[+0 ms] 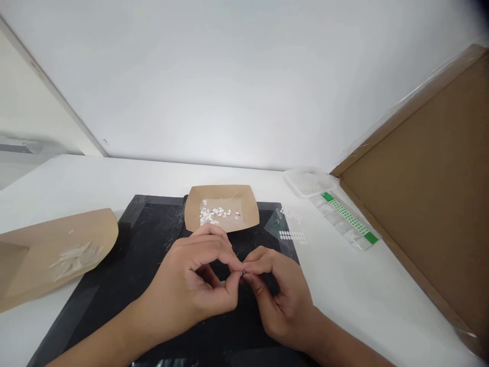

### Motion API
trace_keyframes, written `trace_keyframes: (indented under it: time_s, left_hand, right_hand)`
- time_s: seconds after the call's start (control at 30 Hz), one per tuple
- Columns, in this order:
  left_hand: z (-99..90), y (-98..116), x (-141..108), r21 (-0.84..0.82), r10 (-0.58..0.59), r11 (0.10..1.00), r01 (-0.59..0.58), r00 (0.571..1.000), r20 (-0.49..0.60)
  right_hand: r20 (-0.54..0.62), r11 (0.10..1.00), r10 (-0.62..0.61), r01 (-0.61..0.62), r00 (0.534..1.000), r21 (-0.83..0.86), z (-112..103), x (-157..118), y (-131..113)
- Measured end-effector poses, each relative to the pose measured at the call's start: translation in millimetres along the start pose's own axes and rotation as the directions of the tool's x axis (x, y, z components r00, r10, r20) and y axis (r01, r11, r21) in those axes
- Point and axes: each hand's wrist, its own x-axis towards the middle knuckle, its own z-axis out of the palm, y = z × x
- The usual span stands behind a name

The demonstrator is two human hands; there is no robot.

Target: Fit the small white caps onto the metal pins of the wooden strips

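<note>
Closest to me are the person's two hands, the left hand [198, 270] and the right hand [280, 298], brought fingertip to fingertip over the black mat [126, 265]. Each is closed in a thumb-and-forefinger pinch, and a tiny piece [243, 273] shows between the tips, seemingly gripped from both sides; it is too small and too covered for me to say what it is. Something that slight would, I'd judge, be best handled with a light, even pinch, one hand steadying and the other making small adjustments, kept low so a slip lands on the mat. Just beyond sits a cardboard tray [250, 206] with white bits [217, 213] in it, near enough to reach without shifting the elbows. To the right of it, white ovals [292, 236] lie in rows by the mat's edge; a sleeve brushing them could easily disturb them.
</note>
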Motion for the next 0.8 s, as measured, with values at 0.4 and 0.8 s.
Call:
trace_keyframes:
  time_s: [0.4,0.8]
  left_hand:
    - [-3.9,-1.0,0.7,-0.058,-0.177,0.982,0.179,0.983,0.048]
    - [-4.3,9.0,5.2,-0.036,-0.196,0.98,0.198,0.98,0.046]
  right_hand:
    - [-0.042,0.996,-0.025,0.022,0.999,-0.088,-1.8,1.0,-1.7]
    - [-0.053,0.967,-0.114,0.099,0.992,-0.235,-2.9,2.3,-3.8]
